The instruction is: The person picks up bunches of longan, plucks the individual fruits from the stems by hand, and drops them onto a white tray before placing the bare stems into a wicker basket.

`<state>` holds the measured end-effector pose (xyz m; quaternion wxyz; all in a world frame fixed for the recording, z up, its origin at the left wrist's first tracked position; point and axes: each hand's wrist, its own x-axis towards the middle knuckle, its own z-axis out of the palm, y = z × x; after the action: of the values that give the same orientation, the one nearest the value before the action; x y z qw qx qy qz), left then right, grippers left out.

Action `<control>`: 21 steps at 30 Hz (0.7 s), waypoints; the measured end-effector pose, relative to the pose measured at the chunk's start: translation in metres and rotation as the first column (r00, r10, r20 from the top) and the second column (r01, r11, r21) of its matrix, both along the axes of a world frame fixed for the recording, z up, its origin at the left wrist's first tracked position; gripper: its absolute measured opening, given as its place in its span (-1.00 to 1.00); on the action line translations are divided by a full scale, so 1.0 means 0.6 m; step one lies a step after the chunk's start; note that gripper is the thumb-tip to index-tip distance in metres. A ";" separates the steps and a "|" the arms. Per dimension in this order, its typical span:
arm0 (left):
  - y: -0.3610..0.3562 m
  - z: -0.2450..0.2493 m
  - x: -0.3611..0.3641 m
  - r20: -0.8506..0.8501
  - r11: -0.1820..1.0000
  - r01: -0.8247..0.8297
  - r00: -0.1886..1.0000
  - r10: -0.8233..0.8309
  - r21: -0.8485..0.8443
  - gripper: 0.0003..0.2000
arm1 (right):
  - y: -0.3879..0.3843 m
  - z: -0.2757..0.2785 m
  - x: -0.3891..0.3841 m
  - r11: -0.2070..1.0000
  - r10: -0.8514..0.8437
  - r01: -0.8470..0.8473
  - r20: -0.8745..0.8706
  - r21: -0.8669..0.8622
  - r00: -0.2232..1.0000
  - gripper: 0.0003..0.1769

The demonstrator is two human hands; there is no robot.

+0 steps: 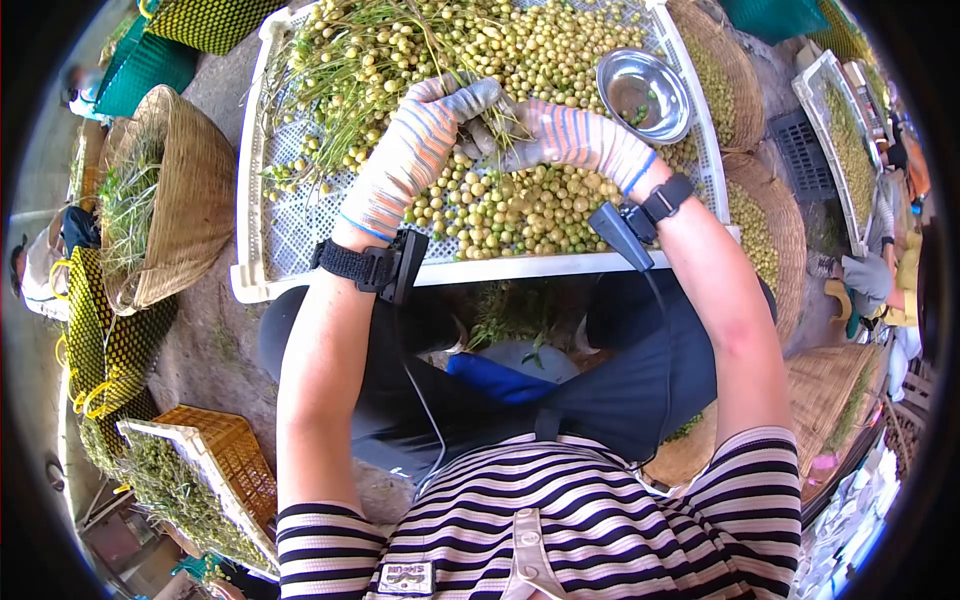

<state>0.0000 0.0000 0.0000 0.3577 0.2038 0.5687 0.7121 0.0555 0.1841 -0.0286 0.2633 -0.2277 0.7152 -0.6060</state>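
Both my hands wear striped gloves with grey fingers and meet over a white perforated tray (pixel 480 272) heaped with round yellow-green fruits (pixel 530 215). My left hand (pixel 430 130) is closed on thin green stems (pixel 435 45) that rise past its fingers. Close against it, my right hand (pixel 555 138) has its fingers bent round the lower end of a stem bunch (pixel 508 125). Fruits still on stems (pixel 340 70) lie at the tray's upper left. A shiny metal bowl (pixel 645 95) with a few green bits inside sits at the tray's right.
Left of the tray stands a tall wicker basket (pixel 190 200) of green stalks. Wicker baskets of fruit (pixel 765 230) line the right side. A crate of stems (pixel 190 490) is at lower left. Other people (pixel 45 265) are at the far left and far right.
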 end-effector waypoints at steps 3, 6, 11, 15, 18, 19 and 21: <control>-0.001 0.002 0.008 -0.066 0.995 -0.026 0.998 0.020 -0.094 -0.78 | -0.018 -0.002 0.016 0.992 -0.056 0.046 0.085 0.120 0.995 -0.50; 0.002 -0.005 0.011 -0.153 0.989 -0.078 0.987 0.058 -0.129 -0.79 | -0.003 -0.092 0.002 0.800 0.123 0.047 -0.239 0.599 0.963 -0.59; 0.011 -0.012 0.010 -0.149 0.979 -0.191 0.973 0.177 -0.078 -0.80 | -0.011 -0.008 0.028 0.755 -0.081 0.253 -0.296 0.605 0.952 -0.53; 0.014 -0.002 0.010 -0.070 0.953 -0.300 0.951 0.302 0.038 -0.81 | 0.002 -0.012 0.032 0.659 -0.193 0.278 -0.200 0.699 0.961 -0.45; 0.015 0.001 0.010 -0.089 0.935 -0.355 0.931 0.354 0.013 -0.81 | 0.018 -0.049 0.033 0.633 -0.150 0.409 -0.414 0.658 0.898 -0.53; 0.011 0.000 0.004 -0.095 0.934 -0.358 0.929 0.358 0.013 -0.81 | 0.023 -0.045 0.033 0.636 -0.148 0.410 -0.418 0.654 0.896 -0.53; 0.007 0.004 -0.005 -0.067 0.914 -0.402 0.912 0.405 0.056 -0.82 | 0.035 -0.037 0.031 0.517 -0.127 0.286 -0.258 0.806 0.958 -0.54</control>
<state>-0.0028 0.0041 0.0023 0.1766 0.1165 0.5971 0.7738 0.0742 0.2054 -0.0506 0.2049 -0.0375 0.9580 -0.1969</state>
